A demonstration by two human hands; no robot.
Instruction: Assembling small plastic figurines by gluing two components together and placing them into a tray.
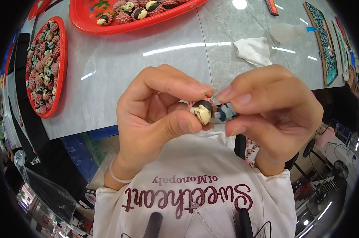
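Observation:
Between the thumb and fingers of my left hand (147, 107) is a small figurine head (201, 112) with a cream face, a black band and pink textured parts. My right hand (276, 109) pinches a small grey-blue figurine body (226, 112) with dark blue parts. One end of the body points at the head, close beside it; whether the two touch, I cannot tell. Both hands are raised in front of my chest, near the table's front edge. My fingertips hide part of each piece.
A red tray (139, 27) with pink and black figurine heads stands at the far side. Another red tray (61, 71) at the left holds many figurine pieces. On the grey table (108, 87) lie a white cloth (254, 51), a translucent bottle (286, 33) with a blue tip, and a framed panel (324, 45) of small pieces.

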